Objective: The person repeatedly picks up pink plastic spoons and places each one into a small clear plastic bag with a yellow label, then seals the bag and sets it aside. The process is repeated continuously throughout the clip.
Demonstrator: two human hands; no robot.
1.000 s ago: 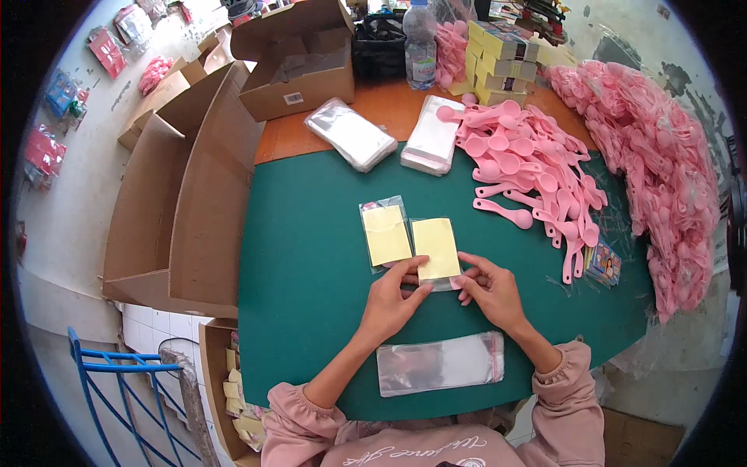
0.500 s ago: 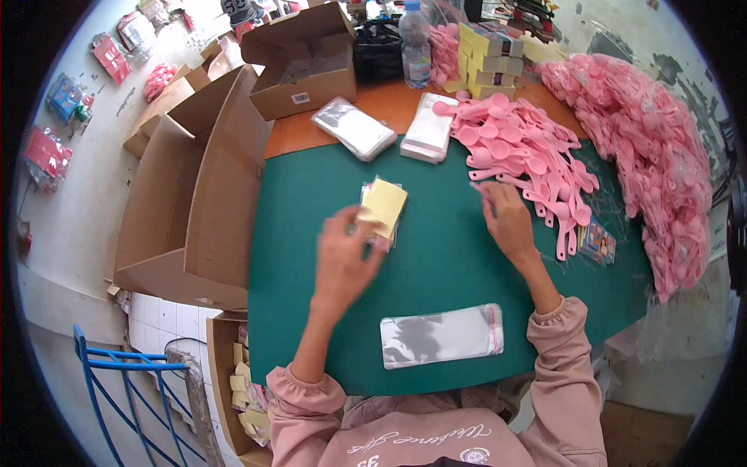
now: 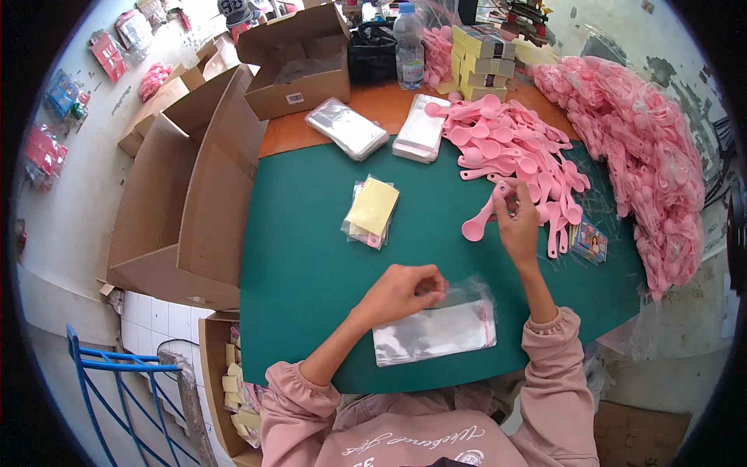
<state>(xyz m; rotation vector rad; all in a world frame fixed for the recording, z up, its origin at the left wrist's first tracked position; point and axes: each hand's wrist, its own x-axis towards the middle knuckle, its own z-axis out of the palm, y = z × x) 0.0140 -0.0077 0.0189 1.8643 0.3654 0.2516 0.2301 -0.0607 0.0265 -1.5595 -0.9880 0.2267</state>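
Observation:
My right hand (image 3: pixel 515 208) pinches a pink plastic spoon (image 3: pixel 481 222) by its handle end, with the round bowl pointing down and left. Near the front of the green mat, my left hand (image 3: pixel 406 292) is closed on the edge of a clear plastic bag (image 3: pixel 469 291), raised a little above the stack of clear bags (image 3: pixel 436 335). Its fingertips are partly hidden. A small pile of filled bags with pale yellow cards (image 3: pixel 373 208) lies beyond my left hand. Close to my right hand spreads a heap of loose pink spoons (image 3: pixel 537 159).
Two bundles of clear bags (image 3: pixel 347 130) lie at the back of the table. A large open cardboard box (image 3: pixel 222 179) stands at the left. Packed pink spoons (image 3: pixel 646 156) pile up at the right. A water bottle (image 3: pixel 408 50) and card stacks (image 3: pixel 484 62) stand behind.
My left hand has moved from the yellow-card pile to the clear bags in front and lifts one bag's edge. My right hand has drawn a pink spoon away from the heap.

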